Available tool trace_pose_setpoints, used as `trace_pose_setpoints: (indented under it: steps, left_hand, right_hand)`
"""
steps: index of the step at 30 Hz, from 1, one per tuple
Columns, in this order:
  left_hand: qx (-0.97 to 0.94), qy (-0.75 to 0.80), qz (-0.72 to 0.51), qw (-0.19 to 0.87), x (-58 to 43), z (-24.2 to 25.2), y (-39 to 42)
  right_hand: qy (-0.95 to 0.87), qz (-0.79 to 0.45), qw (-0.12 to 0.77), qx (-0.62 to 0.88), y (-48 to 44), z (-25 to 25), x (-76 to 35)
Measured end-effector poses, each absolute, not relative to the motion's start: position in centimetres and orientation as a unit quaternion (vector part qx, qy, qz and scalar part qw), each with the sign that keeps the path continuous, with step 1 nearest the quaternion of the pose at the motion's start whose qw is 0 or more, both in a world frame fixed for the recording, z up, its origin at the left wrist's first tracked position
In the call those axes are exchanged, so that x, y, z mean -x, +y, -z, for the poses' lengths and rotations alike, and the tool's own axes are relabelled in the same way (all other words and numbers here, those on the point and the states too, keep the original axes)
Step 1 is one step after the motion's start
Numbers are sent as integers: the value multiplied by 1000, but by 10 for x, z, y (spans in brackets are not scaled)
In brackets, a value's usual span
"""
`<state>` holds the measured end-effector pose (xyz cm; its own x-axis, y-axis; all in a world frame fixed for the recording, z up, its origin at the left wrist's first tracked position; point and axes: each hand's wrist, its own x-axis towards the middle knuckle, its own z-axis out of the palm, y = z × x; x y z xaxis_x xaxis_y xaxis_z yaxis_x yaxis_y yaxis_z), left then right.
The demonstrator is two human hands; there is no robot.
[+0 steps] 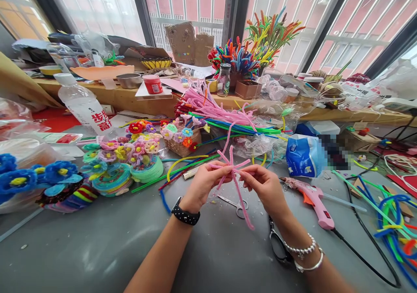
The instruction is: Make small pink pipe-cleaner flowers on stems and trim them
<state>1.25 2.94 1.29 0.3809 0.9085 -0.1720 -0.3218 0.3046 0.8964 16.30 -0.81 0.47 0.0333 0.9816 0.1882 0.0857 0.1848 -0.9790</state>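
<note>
My left hand [202,182] and my right hand [264,185] meet above the grey table [97,249], both pinched on a bundle of pink pipe cleaners [232,167]. Short pink ends fan out upward from the pinch, and one long stem hangs down to about [247,219]. The left wrist wears a black band, the right wrist silver bracelets. Small silver scissors [237,205] lie on the table just below my hands. A pink glue gun [313,201] lies to the right of my right hand.
Finished pipe-cleaner flowers [120,162] and blue flowers [29,178] sit at left. A basket of flowers [182,140], a heap of loose pipe cleaners [215,106], a water bottle [85,107], a blue tissue pack [304,155] and black scissors [278,245] surround the hands. A cluttered shelf runs behind.
</note>
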Motion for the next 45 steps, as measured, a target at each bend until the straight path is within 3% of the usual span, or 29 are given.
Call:
trace_pose_setpoints:
  steps: [12, 27, 31, 38, 45]
  left_hand:
    - [-385, 349, -431, 738, -19, -10, 26]
    - [-440, 395, -408, 695, -17, -17, 26]
    - [-442, 395, -415, 691, -19, -16, 26]
    - [-445, 381, -401, 704, -22, -9, 26]
    - [-440, 370, -391, 719, -20, -10, 27]
  right_hand:
    - [-475, -521, 620, 346, -1, 2, -162]
    - [-405, -554, 612, 394, 2, 3, -163]
    - [-479, -476, 598, 431, -2, -1, -164]
    - [-701, -135, 518, 472, -5, 3, -169]
    - [-728, -40, 502, 465, -9, 8, -166]
